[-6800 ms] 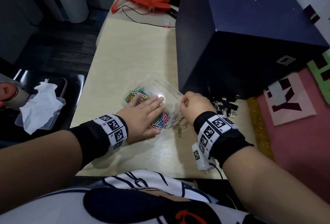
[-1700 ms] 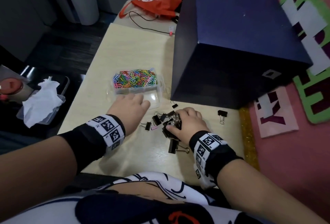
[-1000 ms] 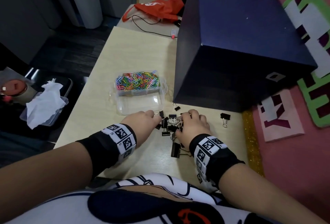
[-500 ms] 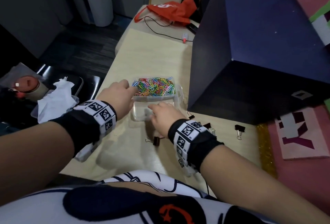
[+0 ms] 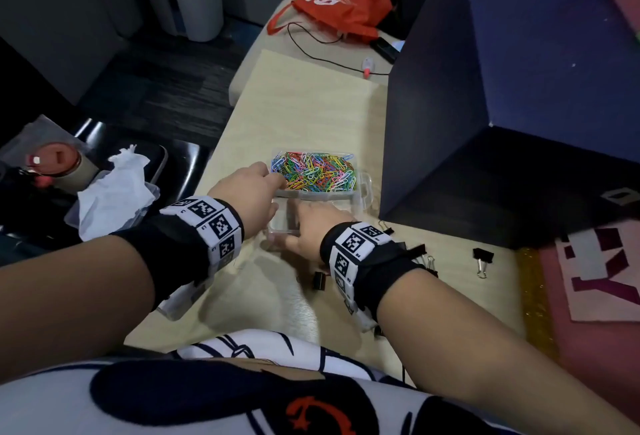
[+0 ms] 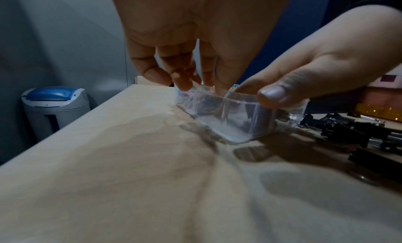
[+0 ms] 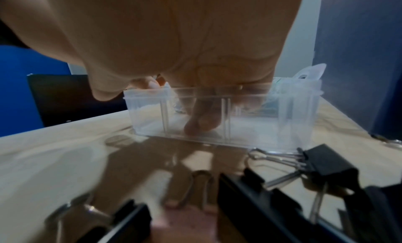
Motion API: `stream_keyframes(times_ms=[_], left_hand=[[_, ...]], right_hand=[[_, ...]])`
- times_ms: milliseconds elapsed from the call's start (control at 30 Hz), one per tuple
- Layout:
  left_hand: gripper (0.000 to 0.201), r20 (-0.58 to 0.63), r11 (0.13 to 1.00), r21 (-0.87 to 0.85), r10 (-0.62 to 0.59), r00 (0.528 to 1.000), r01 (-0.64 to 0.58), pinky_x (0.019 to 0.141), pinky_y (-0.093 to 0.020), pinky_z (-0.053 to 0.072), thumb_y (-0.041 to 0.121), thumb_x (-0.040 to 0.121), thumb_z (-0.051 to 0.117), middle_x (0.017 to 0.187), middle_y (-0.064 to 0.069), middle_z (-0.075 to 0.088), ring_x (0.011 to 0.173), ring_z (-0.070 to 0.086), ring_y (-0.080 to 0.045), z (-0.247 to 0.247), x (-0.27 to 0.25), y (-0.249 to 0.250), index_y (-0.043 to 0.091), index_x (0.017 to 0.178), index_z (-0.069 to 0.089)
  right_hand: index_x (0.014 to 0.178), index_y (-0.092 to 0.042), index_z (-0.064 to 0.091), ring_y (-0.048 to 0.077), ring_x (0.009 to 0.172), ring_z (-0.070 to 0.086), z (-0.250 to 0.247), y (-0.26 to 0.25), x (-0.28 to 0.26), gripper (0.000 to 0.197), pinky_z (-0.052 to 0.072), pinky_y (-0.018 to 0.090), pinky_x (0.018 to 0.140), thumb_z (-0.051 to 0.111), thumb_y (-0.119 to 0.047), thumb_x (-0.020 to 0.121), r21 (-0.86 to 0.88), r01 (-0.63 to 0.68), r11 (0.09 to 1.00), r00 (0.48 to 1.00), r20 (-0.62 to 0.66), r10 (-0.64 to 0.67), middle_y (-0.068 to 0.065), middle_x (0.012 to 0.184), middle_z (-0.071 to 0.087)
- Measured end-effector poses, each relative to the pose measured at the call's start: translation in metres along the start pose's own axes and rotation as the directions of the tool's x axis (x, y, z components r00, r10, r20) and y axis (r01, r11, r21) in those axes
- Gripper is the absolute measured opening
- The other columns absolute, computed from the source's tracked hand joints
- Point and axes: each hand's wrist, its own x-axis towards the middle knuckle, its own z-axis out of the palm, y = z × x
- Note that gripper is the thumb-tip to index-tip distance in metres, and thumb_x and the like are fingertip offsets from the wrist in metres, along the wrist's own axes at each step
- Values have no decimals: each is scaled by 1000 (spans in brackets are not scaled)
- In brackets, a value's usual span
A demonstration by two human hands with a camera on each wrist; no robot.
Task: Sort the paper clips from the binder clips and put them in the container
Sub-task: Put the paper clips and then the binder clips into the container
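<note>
A clear divided container [image 5: 363,188] stands on the pale table [image 5: 298,105]. Its far compartment is full of coloured paper clips [image 5: 315,171]. My left hand [image 5: 252,192] grips the container's left rim, its fingertips [image 6: 185,85] curled over the edge. My right hand [image 5: 313,226] reaches into the near compartment, where a fingertip [image 7: 200,124] touches the floor while the thumb [image 6: 272,93] lies on the near rim. No clip shows in that hand. Black binder clips [image 5: 320,280] lie loose by my right wrist, some of them hidden under it, and they fill the foreground of the right wrist view [image 7: 322,164].
A big dark blue box [image 5: 502,123] stands close to the right of the container. One binder clip [image 5: 483,256] lies apart near a pink mat [image 5: 606,278]. A red bag [image 5: 336,12] and a black cable lie at the far end. Left of the table, a tissue [image 5: 114,188] sits on a black seat.
Both hands left the binder clip pile and came to the container. Over the last half second my right fingers went down into the near compartment, and my left hand stayed on the left rim.
</note>
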Motion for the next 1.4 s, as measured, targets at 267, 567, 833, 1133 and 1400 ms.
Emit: stream_keyframes(times_ms=[267,567,833,1133,1400], left_hand=[[39,19,1000,2,-2,1000,2,85,-38,49,28,89,56,119,-6,48,108,53,-28,0,0,2,26,127,49],[38,4,998,61,24,1000,-25,82,-39,48,28,90,55,117,-8,49,106,53,-29,-2,-4,5,22,127,48],[34,-18,994,110,32,999,-30,80,-38,46,27,91,52,116,-8,50,106,52,-29,-3,-8,9,20,124,49],[29,-25,988,149,41,999,-37,77,-38,45,25,92,50,114,-9,50,103,52,-30,-3,-9,11,17,119,50],[24,-41,981,193,30,999,-22,71,-37,43,23,93,49,109,-8,49,97,52,-29,-4,-6,11,18,117,48]], right_hand=[[129,-25,37,30,112,54,9,1,-5,83,44,44,85,50,-82,69,18,-21,1000,1000,-7,22,5,122,58],[137,-31,30,31,113,55,11,1,-2,85,45,43,88,55,-77,70,47,-23,999,999,-26,24,7,123,58],[115,-20,47,28,114,49,16,9,-8,63,41,43,90,54,-70,77,13,5,1000,998,-59,-5,6,120,56],[132,-19,40,29,122,44,15,8,-14,76,34,44,98,51,-72,78,-56,-54,997,996,-67,51,8,128,52],[130,-25,49,24,123,38,0,39,-51,46,32,39,101,49,-49,90,61,25,998,952,-306,-5,3,129,46]])
